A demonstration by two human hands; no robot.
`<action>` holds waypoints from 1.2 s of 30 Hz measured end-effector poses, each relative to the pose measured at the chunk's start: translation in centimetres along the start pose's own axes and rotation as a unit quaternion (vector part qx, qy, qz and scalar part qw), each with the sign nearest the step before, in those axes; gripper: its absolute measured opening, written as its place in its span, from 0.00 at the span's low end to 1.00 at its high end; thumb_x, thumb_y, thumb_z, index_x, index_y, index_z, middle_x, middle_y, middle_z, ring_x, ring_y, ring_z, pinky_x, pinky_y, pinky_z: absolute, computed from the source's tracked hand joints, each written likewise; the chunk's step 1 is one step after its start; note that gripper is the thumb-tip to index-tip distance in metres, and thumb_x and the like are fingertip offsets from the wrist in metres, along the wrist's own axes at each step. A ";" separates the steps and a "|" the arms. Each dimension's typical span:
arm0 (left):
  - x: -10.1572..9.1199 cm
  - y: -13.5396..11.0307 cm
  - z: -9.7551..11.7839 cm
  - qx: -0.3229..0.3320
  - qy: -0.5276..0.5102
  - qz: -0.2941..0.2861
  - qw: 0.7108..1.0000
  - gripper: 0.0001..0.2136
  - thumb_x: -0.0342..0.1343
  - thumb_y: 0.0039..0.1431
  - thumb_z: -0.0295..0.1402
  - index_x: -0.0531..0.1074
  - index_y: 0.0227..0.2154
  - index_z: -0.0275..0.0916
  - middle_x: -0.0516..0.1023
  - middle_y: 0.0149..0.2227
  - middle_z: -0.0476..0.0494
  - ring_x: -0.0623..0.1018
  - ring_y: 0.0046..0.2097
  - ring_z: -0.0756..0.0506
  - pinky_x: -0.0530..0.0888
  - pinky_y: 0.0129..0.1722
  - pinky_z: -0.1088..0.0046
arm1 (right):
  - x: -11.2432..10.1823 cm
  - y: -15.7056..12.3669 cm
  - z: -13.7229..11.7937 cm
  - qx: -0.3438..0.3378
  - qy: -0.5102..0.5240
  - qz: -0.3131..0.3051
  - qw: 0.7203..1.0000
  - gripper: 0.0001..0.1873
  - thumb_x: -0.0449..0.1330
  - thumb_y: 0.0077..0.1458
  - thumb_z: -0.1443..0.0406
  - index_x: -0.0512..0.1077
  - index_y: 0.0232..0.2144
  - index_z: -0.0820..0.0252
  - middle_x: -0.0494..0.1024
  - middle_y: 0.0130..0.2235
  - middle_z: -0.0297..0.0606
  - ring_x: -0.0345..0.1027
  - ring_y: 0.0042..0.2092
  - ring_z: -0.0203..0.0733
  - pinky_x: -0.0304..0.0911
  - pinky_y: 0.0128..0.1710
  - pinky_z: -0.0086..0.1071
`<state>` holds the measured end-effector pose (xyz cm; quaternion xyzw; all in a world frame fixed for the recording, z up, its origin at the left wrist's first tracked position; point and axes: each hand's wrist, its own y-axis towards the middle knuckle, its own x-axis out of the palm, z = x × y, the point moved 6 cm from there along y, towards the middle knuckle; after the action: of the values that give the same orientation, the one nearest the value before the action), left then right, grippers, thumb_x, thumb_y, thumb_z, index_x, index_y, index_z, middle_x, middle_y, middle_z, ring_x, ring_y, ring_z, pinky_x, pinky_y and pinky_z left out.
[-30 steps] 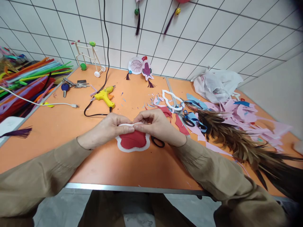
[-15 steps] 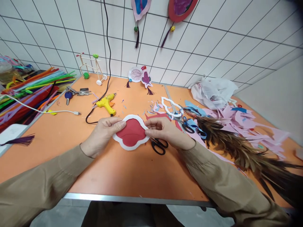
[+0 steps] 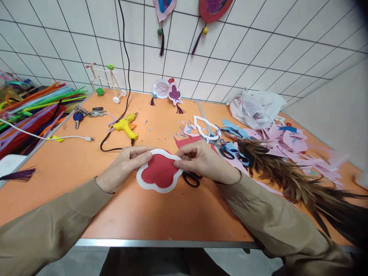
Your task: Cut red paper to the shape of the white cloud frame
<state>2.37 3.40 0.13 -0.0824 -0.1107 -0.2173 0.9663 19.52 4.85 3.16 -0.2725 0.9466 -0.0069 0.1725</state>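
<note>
Red-and-white cutout (image 3: 156, 168) held between both hands.
Left hand (image 3: 126, 166) pinches its upper-left rim, right hand (image 3: 198, 163) its right rim; red face toward camera, crease rising toward right thumb; long axis unclear.

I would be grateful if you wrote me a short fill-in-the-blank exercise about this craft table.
1. The left hand and right hand hold a red cutout with a ____ border.
2. The body of the hot glue gun is ____.
3. The brown feathers lie on the person's ____ side.
4. The table has an ____ top.

Missing words: white; yellow; right; orange.
</note>
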 end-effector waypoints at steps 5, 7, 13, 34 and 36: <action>0.7 -0.1 -0.8 -0.040 -0.006 -0.051 0.998 0.21 0.61 0.57 0.43 0.75 0.50 0.40 0.81 0.43 0.40 0.78 0.42 0.43 0.73 0.41 0.70 | 1.1 -0.3 -0.4 0.001 -0.029 -0.034 0.999 0.09 0.62 0.48 0.64 0.73 0.24 0.65 0.67 0.16 0.29 0.58 0.19 0.28 0.50 0.17 0.24; 1.1 -0.1 -1.0 -0.041 -0.002 -0.076 0.996 0.17 0.59 0.58 0.44 0.78 0.43 0.37 0.81 0.37 0.42 0.77 0.37 0.46 0.72 0.37 0.73 | 1.3 -0.3 -0.4 -0.003 -0.033 -0.036 0.999 0.08 0.61 0.49 0.64 0.72 0.24 0.65 0.66 0.15 0.28 0.57 0.18 0.28 0.49 0.16 0.24; 1.8 0.0 -1.2 -0.040 0.014 -0.068 0.997 0.19 0.58 0.58 0.47 0.77 0.26 0.34 0.75 0.24 0.47 0.70 0.26 0.51 0.66 0.27 0.76 | 1.0 -0.1 -0.9 -0.054 -0.082 -0.006 0.995 0.06 0.61 0.47 0.67 0.73 0.22 0.65 0.67 0.18 0.29 0.57 0.20 0.28 0.51 0.19 0.24; 0.5 0.7 -1.2 -0.040 -0.150 0.023 0.988 0.18 0.64 0.52 0.44 0.78 0.34 0.31 0.82 0.31 0.38 0.80 0.31 0.44 0.75 0.31 0.72 | -2.5 -1.5 2.8 0.020 -0.454 -0.015 0.891 0.11 0.62 0.51 0.65 0.78 0.39 0.58 0.79 0.30 0.37 0.70 0.32 0.39 0.57 0.31 0.29; 0.3 0.8 -1.4 -0.048 -0.178 0.025 0.983 0.17 0.62 0.54 0.43 0.78 0.36 0.31 0.83 0.33 0.36 0.81 0.32 0.42 0.76 0.32 0.70 | -1.8 -2.0 3.4 0.038 -0.483 -0.031 0.874 0.16 0.62 0.51 0.65 0.76 0.44 0.57 0.80 0.36 0.39 0.71 0.37 0.42 0.56 0.31 0.29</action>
<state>3.30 3.71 -1.25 -0.1689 -0.2679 -0.1805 0.9312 23.14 4.35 0.81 -0.2649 0.7357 0.0845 0.6177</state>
